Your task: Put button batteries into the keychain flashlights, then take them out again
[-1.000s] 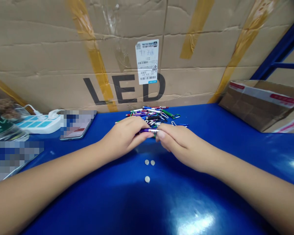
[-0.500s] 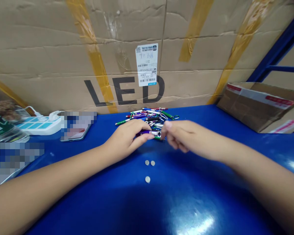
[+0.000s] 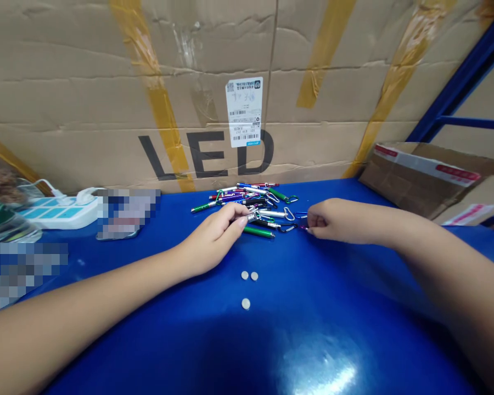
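Pinching a silver penlight (image 3: 254, 216) in left hand (image 3: 208, 241) fingertips at the near edge of the penlight pile (image 3: 242, 196), right hand (image 3: 331, 220) curled at a carabiner clip (image 3: 301, 226), pinch unclear; tip-only grip avoids tangles.

You are working in what looks like a warehouse or packing area: a blue steel shelf (image 3: 333, 329) with its upright frame (image 3: 465, 71), a taped carton printed LED (image 3: 86, 109) bearing a barcode label (image 3: 243, 112), and an opened cardboard box (image 3: 407, 184).
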Demonstrator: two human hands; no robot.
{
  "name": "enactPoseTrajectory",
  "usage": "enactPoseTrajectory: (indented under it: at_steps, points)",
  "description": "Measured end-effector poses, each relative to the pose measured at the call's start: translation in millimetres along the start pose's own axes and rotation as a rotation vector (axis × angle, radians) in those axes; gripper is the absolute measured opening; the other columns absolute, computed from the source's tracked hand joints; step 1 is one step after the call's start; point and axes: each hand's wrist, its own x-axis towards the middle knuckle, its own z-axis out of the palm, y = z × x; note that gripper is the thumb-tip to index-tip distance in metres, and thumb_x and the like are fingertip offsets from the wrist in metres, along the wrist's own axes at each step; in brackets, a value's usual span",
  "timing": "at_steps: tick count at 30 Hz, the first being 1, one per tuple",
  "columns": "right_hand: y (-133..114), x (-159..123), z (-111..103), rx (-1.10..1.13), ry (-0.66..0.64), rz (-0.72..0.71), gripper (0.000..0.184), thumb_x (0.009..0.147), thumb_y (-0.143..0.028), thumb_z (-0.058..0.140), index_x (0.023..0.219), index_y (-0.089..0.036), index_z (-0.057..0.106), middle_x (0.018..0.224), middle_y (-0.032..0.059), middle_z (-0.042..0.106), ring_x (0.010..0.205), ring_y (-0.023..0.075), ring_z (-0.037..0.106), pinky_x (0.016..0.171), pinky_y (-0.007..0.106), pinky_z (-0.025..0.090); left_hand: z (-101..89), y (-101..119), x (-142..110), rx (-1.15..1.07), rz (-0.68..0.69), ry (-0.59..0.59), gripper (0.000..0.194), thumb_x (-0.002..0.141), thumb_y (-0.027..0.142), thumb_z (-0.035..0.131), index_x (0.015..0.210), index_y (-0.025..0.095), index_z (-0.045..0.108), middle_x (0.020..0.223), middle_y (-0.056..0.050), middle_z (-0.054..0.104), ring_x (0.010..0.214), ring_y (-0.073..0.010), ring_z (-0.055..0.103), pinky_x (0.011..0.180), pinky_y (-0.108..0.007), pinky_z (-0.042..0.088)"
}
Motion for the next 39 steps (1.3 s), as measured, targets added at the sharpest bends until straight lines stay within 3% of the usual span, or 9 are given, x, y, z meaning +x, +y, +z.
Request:
enactPoseTrajectory:
  at_steps: [3,7,11,16,20,26,32,35,39]
  points:
    - [-13.0,-7.9,-4.7,0.17,0.142,-0.071,0.009,0.074,-0.028,0.056,0.071,-0.02,0.06,0.069,0.0028,0.063,0.059,0.0151,0.054,0.051,0.027,0.039,-0.1,3.8,-1.4,0.047,-0.007,0.041,0.024,0.092,0.04,0.046,0.103,0.019,0.051,0.091,-0.002,0.06,0.081,-0.0147,0.056,0.073,-0.03,0.048]
    - [-40.3,-13.5,2.6,0.647,-0.066,-0.4,0.007,0.082,-0.025,0.049,0.079,-0.02,0.051,0.075,-0.0012,0.058,0.064,0.0107,0.053,0.056,0.023,0.044,0.2,9.2,-1.9,0.05,0.061,-0.001,0.027,0.087,0.04,0.055,0.105,0.019,0.053,0.092,-0.001,0.062,0.08,-0.015,0.057,0.07,-0.027,0.047]
    - [-56.1,-11.6,13.7,0.81,-0.179,-0.351,0.007,0.09,-0.026,0.045,0.086,-0.021,0.043,0.078,-0.001,0.061,0.06,0.0092,0.056,0.048,0.02,0.043,1.9,10.9,-1.7,0.088,0.163,-0.078,0.013,0.09,0.029,0.051,0.092,0.019,0.059,0.084,0.0,0.064,0.076,-0.0127,0.057,0.07,-0.024,0.045]
    - [-60.1,-5.5,19.8,0.927,0.018,-0.279,0.021,0.088,-0.039,0.055,0.087,-0.019,0.049,0.06,-0.0069,0.051,0.047,0.0061,0.045,0.04,0.017,0.037,6.1,13.1,-1.4,0.124,0.095,-0.061,0.014,0.087,0.026,0.051,0.078,0.017,0.056,0.067,0.003,0.057,0.06,-0.0104,0.051,0.056,-0.021,0.037]
    - [-65.6,-1.3,25.9,1.063,0.133,-0.269,0.028,0.082,-0.045,0.063,0.084,-0.018,0.054,0.059,-0.0066,0.051,0.046,0.0059,0.045,0.041,0.019,0.036,7.4,16.1,-2.6,0.15,0.103,-0.085,0.02,0.088,0.027,0.047,0.073,0.017,0.054,0.064,0.003,0.055,0.059,-0.0104,0.049,0.057,-0.022,0.035]
    - [-62.0,0.2,27.7,0.95,0.154,-0.252,0.024,0.08,-0.04,0.066,0.08,-0.017,0.057,0.057,-0.0063,0.05,0.046,0.0064,0.045,0.042,0.019,0.035,5.2,14.9,-2.7,0.077,0.1,0.003,0.017,0.09,0.028,0.048,0.08,0.018,0.056,0.07,0.003,0.058,0.064,-0.0109,0.051,0.06,-0.022,0.038]
    - [-73.6,-2.0,29.1,1.014,0.12,-0.248,0.012,0.093,-0.029,0.041,0.092,-0.019,0.049,0.066,-0.0026,0.056,0.054,0.0102,0.057,0.049,0.022,0.048,8.0,15.7,-0.6,0.074,0.146,-0.02,0.022,0.091,0.021,0.047,0.072,0.017,0.058,0.068,0.003,0.061,0.064,-0.0103,0.053,0.062,-0.022,0.04]
    - [-77.9,-0.6,32.4,0.801,0.148,-0.289,0.014,0.093,-0.022,0.035,0.091,-0.02,0.048,0.069,-0.0022,0.057,0.051,0.0105,0.057,0.047,0.023,0.046,7.5,17.4,-0.9,0.063,0.11,0.016,0.019,0.09,0.022,0.048,0.076,0.017,0.059,0.072,0.003,0.063,0.067,-0.0108,0.055,0.064,-0.022,0.04]
    - [-74.8,3.3,35.2,0.383,0.405,-0.412,0.017,0.091,-0.018,0.04,0.079,-0.019,0.053,0.075,0.0024,0.063,0.061,0.0132,0.057,0.061,0.027,0.043,6.6,17.3,0.3,0.052,-0.038,0.078,0.02,0.086,0.035,0.055,0.077,0.017,0.058,0.072,0.003,0.06,0.066,-0.0119,0.052,0.06,-0.022,0.039]
